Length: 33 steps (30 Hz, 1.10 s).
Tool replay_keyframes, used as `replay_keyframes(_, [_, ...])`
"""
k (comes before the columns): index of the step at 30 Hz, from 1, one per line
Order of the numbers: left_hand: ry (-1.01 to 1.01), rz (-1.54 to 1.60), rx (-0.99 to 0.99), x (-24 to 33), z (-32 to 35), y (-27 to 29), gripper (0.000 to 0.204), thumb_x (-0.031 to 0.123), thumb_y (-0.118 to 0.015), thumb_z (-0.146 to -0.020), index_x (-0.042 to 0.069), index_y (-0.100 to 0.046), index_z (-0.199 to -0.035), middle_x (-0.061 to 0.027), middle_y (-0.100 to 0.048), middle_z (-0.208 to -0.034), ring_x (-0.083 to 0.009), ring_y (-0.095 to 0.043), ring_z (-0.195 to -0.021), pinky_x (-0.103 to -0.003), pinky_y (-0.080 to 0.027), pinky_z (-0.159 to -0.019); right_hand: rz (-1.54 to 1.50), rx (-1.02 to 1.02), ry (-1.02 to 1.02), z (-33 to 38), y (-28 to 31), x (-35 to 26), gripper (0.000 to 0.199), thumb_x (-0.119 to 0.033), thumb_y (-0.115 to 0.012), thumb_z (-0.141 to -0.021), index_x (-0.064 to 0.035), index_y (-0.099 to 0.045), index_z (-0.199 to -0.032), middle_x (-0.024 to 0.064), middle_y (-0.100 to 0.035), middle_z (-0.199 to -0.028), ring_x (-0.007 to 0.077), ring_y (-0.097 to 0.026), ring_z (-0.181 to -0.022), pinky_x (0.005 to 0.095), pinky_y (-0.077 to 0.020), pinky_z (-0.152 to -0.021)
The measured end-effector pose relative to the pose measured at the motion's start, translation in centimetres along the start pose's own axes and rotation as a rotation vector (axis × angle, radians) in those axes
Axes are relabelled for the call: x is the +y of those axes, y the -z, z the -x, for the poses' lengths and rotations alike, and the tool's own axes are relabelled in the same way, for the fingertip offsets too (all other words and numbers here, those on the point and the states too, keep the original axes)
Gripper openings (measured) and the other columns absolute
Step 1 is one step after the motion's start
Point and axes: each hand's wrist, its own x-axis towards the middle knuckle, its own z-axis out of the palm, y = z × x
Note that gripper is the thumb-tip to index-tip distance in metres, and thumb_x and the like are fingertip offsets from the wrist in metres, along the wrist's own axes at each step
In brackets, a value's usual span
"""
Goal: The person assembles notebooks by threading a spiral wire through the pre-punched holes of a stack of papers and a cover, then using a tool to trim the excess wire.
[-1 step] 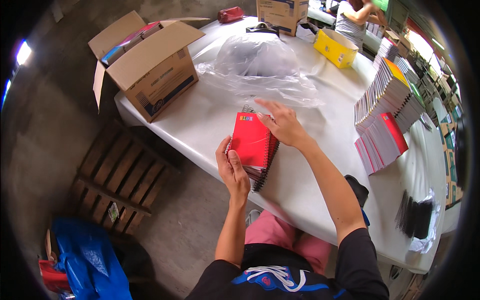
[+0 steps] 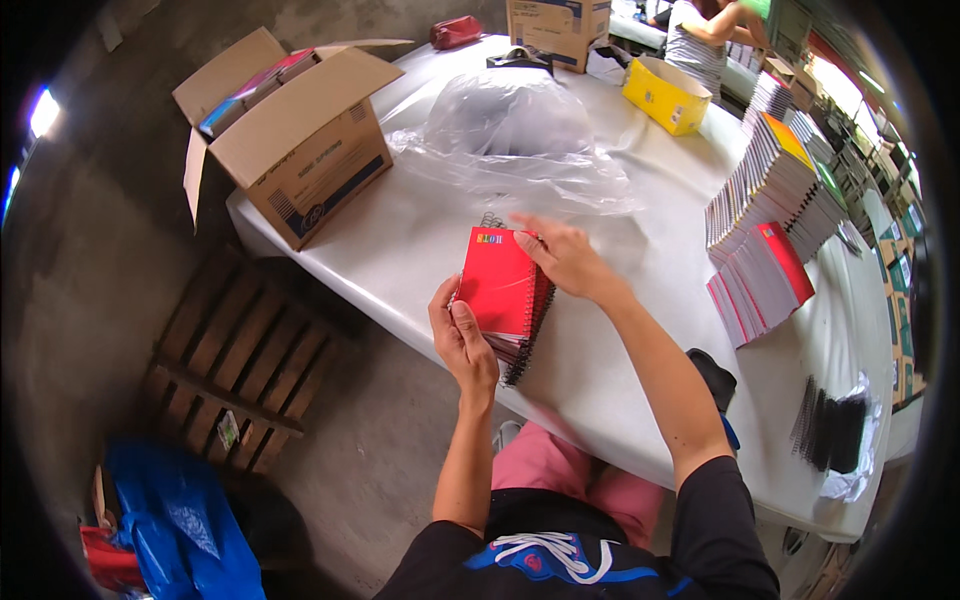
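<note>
A small stack of red spiral-bound notebooks (image 2: 500, 282) rests on its edge at the near side of the white table (image 2: 620, 390), with the wire spines toward the lower right. My left hand (image 2: 463, 342) grips the stack's lower left corner, thumb on the red cover. My right hand (image 2: 566, 256) holds the upper right corner, fingers stretched along the top edge. A loose wire coil (image 2: 490, 219) lies just behind the stack.
A crumpled clear plastic bag (image 2: 510, 140) lies behind. An open cardboard box (image 2: 300, 135) stands at the left and a yellow box (image 2: 665, 95) farther back. Notebook stacks (image 2: 770, 190) fan out on the right, with black wire spines (image 2: 830, 435) beyond. A wooden pallet (image 2: 230, 370) lies on the floor. Another person (image 2: 700, 35) works at the far end.
</note>
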Motion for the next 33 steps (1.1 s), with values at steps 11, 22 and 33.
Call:
replay_keyframes(11, [0.021, 0.104, 0.138, -0.1, -0.7, -1.8, 0.045, 0.031, -0.036, -0.101, -0.007, -0.06, -0.102, -0.0152, -0.062, -0.106, -0.0211, -0.058, -0.098, -0.031, -0.044, -0.09, -1.102, 0.695, -0.196, 0.9, -6.2, 0.6, 0.058, -0.047, -0.038, -0.097, 0.0031, -0.064, -0.085, 0.0106, -0.064, -0.078, 0.0163, -0.059, -0.074, 0.0274, -0.0458, -0.073])
replay_keyframes(22, [-0.059, -0.026, 0.182, -1.1, -0.6, -1.8, 0.024, 0.018, -0.058, -0.09, -0.003, -0.061, -0.101, -0.0114, -0.063, -0.101, -0.0182, -0.058, -0.091, -0.031, -0.045, -0.085, -0.891, 0.54, -0.23, -0.5, -6.5, 1.1, 0.045, -0.042, -0.048, -0.091, -0.0001, -0.066, -0.091, 0.0073, -0.063, -0.076, 0.0108, -0.057, -0.072, 0.0244, -0.0455, -0.069])
replay_keyframes(33, [-0.135, -0.008, 0.229, -1.4, -1.3, -1.0, 0.048, 0.033, -0.032, -0.1, -0.007, -0.055, -0.111, -0.0168, -0.056, -0.111, -0.0253, -0.053, -0.102, -0.038, -0.043, -0.089, -0.583, 0.837, -0.057, 1.3, -3.4, -0.2, 0.036, -0.038, -0.053, -0.09, -0.0067, -0.054, -0.107, 0.0153, -0.052, -0.118, 0.0252, -0.046, -0.116, 0.0379, -0.0312, -0.099])
